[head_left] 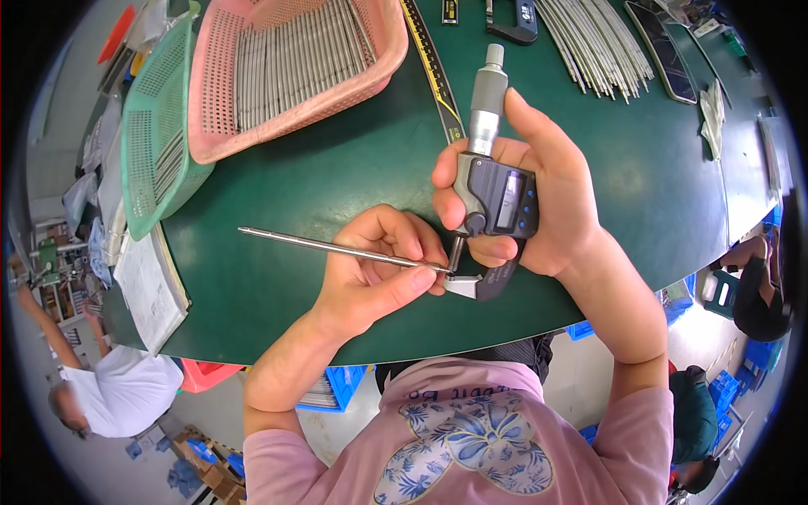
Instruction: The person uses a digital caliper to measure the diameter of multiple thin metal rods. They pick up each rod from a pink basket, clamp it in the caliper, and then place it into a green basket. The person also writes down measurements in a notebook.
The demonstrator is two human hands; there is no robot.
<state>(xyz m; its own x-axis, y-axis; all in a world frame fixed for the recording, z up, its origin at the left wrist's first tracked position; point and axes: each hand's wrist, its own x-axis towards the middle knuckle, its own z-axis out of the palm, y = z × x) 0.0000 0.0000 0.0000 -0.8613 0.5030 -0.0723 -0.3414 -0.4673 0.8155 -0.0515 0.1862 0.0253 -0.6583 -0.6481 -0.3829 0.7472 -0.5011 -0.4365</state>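
Note:
My left hand (pixel 370 269) pinches a thin metal rod (pixel 320 245) near its right end, the rest of it sticking out to the left. That right end sits at the jaws of a digital micrometer (pixel 486 118), between spindle and anvil; whether both faces touch it I cannot tell. My right hand (pixel 547 177) is wrapped round the micrometer's frame, its thimble pointing away from me and its small display facing up. A pink basket (pixel 295 126) full of similar rods stands beyond my left hand.
A green basket (pixel 135 168) with some rods and an open notebook (pixel 151 282) lie at the left. At the back are a ruler (pixel 435 71), another micrometer (pixel 515 32), a row of rods (pixel 593 46) and a phone (pixel 663 55). People (pixel 126 391) sit nearby.

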